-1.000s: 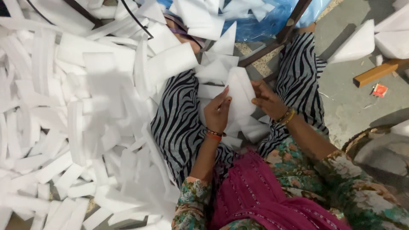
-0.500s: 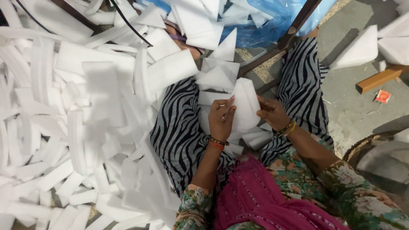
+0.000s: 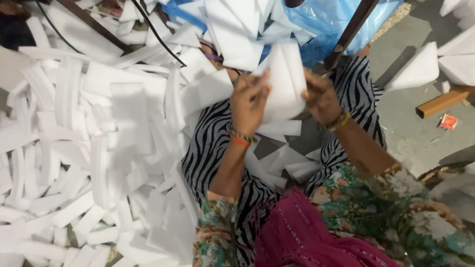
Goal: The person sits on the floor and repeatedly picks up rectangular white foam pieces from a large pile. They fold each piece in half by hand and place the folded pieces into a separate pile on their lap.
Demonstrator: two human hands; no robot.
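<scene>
I hold a white foam piece up in front of me with both hands. My left hand grips its left edge and wears orange and beaded bangles at the wrist. My right hand grips its right edge and wears a yellow bangle. Below the hands, more white foam pieces lie in my lap on the black-and-white striped cloth.
A large heap of white foam strips covers the left side. A blue plastic sheet and a dark slanted leg stand ahead. On the grey floor at right lie a wooden block, a small red wrapper and foam slabs.
Both hands have lifted the foam piece up from the lap, away from the pieces lying there. The view has shifted with it.
</scene>
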